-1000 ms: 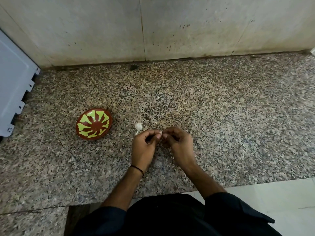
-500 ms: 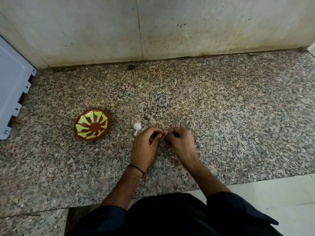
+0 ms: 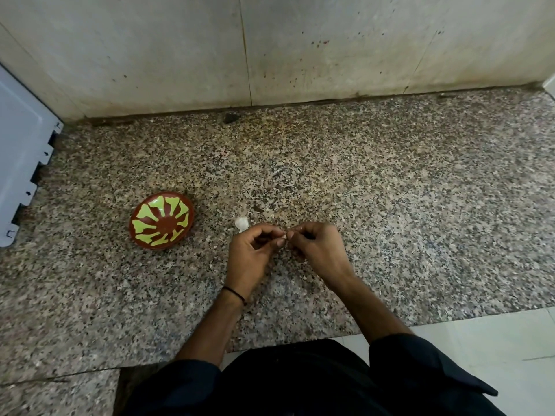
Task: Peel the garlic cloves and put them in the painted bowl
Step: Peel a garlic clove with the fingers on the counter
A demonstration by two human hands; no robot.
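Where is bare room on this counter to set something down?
Widest: speckled granite counter right of the right hand, back to the stained wall. Also between the brown painted bowl and that wall. Crowded: bowl, white garlic piece, left hand, pinched garlic clove.

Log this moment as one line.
stage: peeling | left hand, right hand: pinching garlic clove | second garlic piece: on counter | painted bowl: empty

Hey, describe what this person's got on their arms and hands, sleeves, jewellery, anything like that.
The left hand and right hand are bare, no gloves. A thin black band circles the left wrist; the right wrist shows nothing. The dark left sleeve and right sleeve end near the elbows, forearms uncovered.
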